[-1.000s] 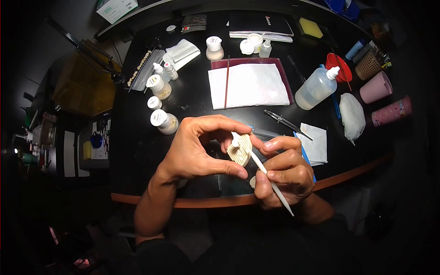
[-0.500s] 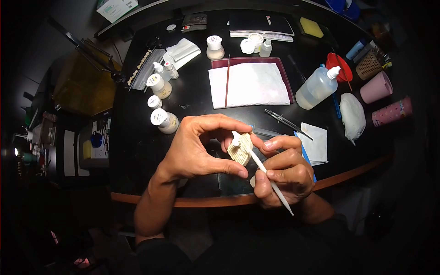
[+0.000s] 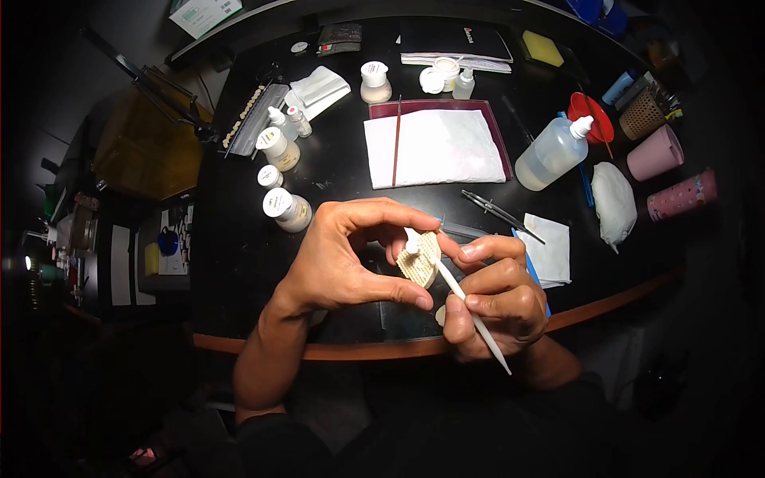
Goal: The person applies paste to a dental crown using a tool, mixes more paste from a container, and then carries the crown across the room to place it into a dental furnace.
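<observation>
Above the desk's front edge, my left hand (image 3: 343,259) is closed on a small cream honeycomb-textured disc (image 3: 416,269), held tilted between fingers and thumb. A small white piece (image 3: 412,243) sits at the disc's upper left side. My right hand (image 3: 502,299) grips a slim white pointed stick (image 3: 472,312), its upper end at the disc's right edge and its lower tip pointing down toward me. The right fingertips are close beside the disc's top. Whether the stick touches the disc is too small to tell.
Behind the hands, a white tissue pad (image 3: 446,147) bears a brown brush (image 3: 397,147). Jars (image 3: 287,211) stand at left. At right are a clear squeeze bottle (image 3: 551,155), black tweezers (image 3: 502,215), a folded tissue (image 3: 550,259), a red bowl (image 3: 591,119) and a pink cup (image 3: 655,151).
The camera view has shifted very slightly. The white piece on the disc appears turned a little; both hands keep nearly the same pose.
</observation>
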